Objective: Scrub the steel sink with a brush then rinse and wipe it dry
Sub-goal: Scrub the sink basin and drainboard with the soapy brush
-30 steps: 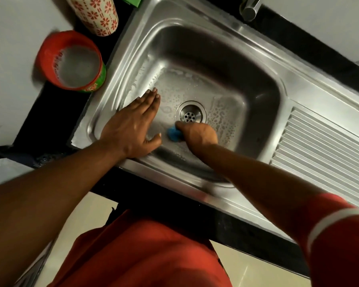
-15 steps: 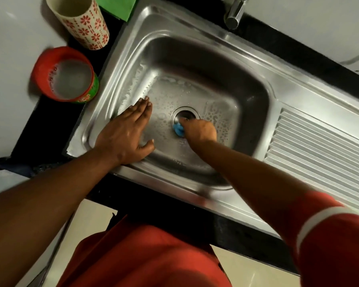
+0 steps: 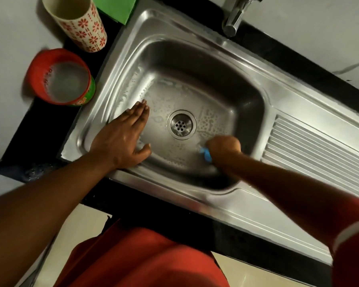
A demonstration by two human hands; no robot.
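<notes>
Head view, all placed from the drain point(image 3: 181, 124). Steel sink point(image 3: 195, 65) set in a dark bench point(image 3: 39, 129), basin floor wet and flecked with suds around the drain. Right of the drain and a little nearer the body: right hand point(image 3: 223, 146), fingers curled tight round a blue brush point(image 3: 206, 155), only a small blue end showing at the hand's near-left side. Brush pressed to the basin floor close to the near wall; long axis and heading mostly hidden under the fist, so cannot tell for sure. Left of the drain: left hand point(image 3: 123, 137) flat on the basin's left slope, fingers straight and together, thumb spread toward the drain, holding nothing.

Handling, as a judgement: brush light and stiff, probably slick with soapy water, best gripped over its back with the whole fist as now. Sink rigid and fixed, smooth steel slippery when wet, so the bracing palm could slide.

Far left of the drain, on the bench: red tub point(image 3: 60, 79) of soapy water. Beyond it a floral cup point(image 3: 79, 23) and a green cloth point(image 3: 116, 7). Far side of the drain: tap point(image 3: 234, 15). Right: ribbed drainer point(image 3: 319, 150).

Scrubbing likely under way; rinse and wipe not yet done.
</notes>
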